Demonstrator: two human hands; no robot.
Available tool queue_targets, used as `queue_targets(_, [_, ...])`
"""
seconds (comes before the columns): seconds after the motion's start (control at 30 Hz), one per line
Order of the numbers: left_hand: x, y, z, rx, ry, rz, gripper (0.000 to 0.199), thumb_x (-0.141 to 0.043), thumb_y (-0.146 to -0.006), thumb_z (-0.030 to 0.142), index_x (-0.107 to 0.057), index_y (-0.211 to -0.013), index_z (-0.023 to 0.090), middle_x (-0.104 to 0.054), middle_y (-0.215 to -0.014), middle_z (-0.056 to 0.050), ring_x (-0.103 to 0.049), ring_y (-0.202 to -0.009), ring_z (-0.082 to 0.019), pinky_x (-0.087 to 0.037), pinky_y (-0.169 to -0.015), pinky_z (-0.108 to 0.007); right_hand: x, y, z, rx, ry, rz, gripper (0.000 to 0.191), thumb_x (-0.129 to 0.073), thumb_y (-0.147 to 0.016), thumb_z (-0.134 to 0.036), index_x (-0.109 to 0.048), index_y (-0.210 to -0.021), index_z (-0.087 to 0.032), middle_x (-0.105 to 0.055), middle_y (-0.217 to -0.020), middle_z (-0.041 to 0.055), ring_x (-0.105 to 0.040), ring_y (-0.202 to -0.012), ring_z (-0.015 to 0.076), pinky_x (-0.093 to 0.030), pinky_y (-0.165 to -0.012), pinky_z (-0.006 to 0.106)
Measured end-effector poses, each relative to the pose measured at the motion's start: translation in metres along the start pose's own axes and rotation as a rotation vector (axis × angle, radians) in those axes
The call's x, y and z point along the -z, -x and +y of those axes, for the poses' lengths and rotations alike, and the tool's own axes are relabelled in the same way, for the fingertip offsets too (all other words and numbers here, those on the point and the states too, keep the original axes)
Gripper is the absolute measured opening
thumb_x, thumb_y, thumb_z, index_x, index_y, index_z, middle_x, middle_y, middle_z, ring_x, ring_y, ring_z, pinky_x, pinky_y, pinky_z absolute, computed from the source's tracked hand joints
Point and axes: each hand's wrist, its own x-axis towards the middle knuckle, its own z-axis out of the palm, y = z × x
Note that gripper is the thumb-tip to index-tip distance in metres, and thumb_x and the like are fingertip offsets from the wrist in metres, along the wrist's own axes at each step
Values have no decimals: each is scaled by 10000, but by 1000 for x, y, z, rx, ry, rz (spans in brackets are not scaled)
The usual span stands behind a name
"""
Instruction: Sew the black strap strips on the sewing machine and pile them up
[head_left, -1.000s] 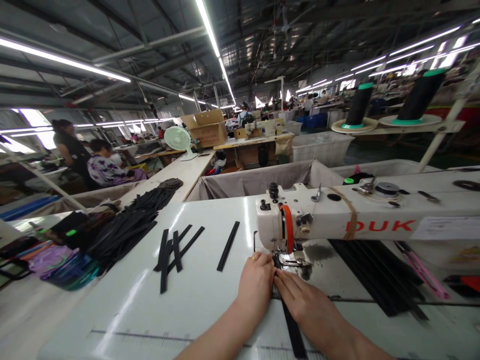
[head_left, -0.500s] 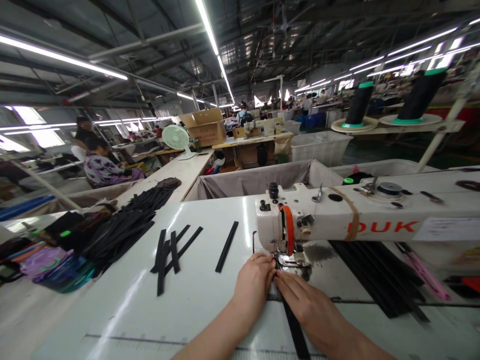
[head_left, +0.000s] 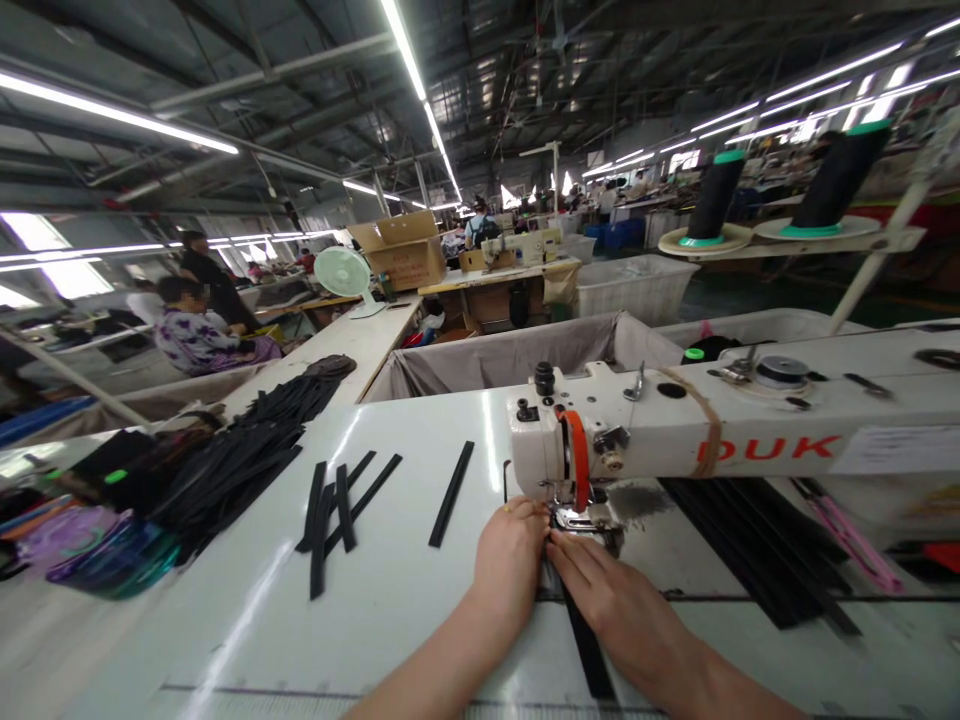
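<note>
The left hand [head_left: 510, 565] and right hand [head_left: 604, 585] are pressing side by side, fingers down on a black strap [head_left: 579, 635] just before the presser foot [head_left: 585, 518].

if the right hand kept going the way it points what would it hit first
The right hand points at the steel presser foot of the sewing machine, so that likely comes first, though depth is unclear.

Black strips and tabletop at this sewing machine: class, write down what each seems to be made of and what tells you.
The black strips look like matte synthetic strapping, dull despite the ceiling lights, though the exact material is unclear. The tabletop looks like glossy white laminate: those lights streak across it.
</note>
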Motion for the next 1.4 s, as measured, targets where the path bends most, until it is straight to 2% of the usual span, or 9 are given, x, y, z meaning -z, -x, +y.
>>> queue_targets(0.1, [2,1,3,-8,-4,21,269,-410,-911,59,-629,-817,183,-681,-909,-54,-608,-866,-182,-513,-845,-326,3,-1,4,12,-65,-23,469,-340,-780,59,-559,-1168,-89,-663,-1091,138,-626,-1018,229,-548,-856,346])
queue_targets(0.2, [6,7,6,-35,-35,1,273,-422,-913,74,-641,-793,183,-679,-922,-60,-596,-895,-196,-491,-883,-352,8,2,10,-14,-202,-45,478,-365,-806,57,-551,-1199,-141,-639,-1128,101,-609,-1052,200,-531,-894,324])
queue_targets(0.3, [12,16,8,-64,-33,-52,247,-478,-887,75,-648,-745,185,-674,-883,-40,-591,-897,-192,-489,-867,-326,9,7,16,-43,-323,-89,472,-417,-817,50,-549,-1204,-187,-609,-1156,75,-591,-1077,191,-514,-921,323])
queue_targets(0.47, [17,18,3,-61,-55,-145,142,-572,-839,96,-665,-766,176,-670,-936,-39,-584,-946,-201,-488,-878,-316,4,9,22,-109,-430,-202,338,-484,-854,10,-588,-1099,-198,-620,-1100,59,-588,-1041,201,-511,-899,346])
queue_targets(0.6, [12,14,-1,-53,-68,-117,158,-531,-860,78,-655,-851,176,-663,-1019,-48,-571,-1025,-207,-483,-937,-336,12,6,25,-87,-486,-214,279,-484,-877,-32,-610,-1068,-190,-633,-1080,68,-569,-1048,214,-488,-904,364])
queue_targets(0.73, [8,14,-1,-87,-89,-65,152,-510,-886,105,-648,-872,167,-666,-1041,-67,-568,-1051,-223,-493,-954,-357,29,3,27,-55,-606,-264,235,-489,-852,-66,-649,-942,-213,-644,-947,39,-583,-933,189,-476,-852,339])
queue_targets(0.8, [8,15,0,-91,-105,-56,143,-514,-886,116,-651,-881,155,-672,-1031,-78,-570,-1054,-231,-492,-964,-369,34,2,28,-54,-643,-261,228,-504,-830,-84,-662,-926,-218,-648,-943,38,-581,-918,184,-467,-851,334])
queue_targets(1.1, [15,15,7,-60,-113,-86,28,-629,-826,153,-654,-815,151,-669,-1045,-86,-575,-1032,-248,-503,-946,-378,32,1,33,-65,-631,-238,237,-526,-835,-124,-683,-977,-230,-662,-1005,39,-573,-982,194,-434,-922,361])
queue_targets(1.4, [11,14,4,-82,-126,-93,121,-531,-872,122,-648,-880,154,-667,-1018,-81,-560,-1040,-245,-496,-954,-393,17,-1,34,-99,-458,-203,304,-537,-850,-119,-627,-1124,-213,-656,-1094,60,-578,-1002,217,-468,-899,389])
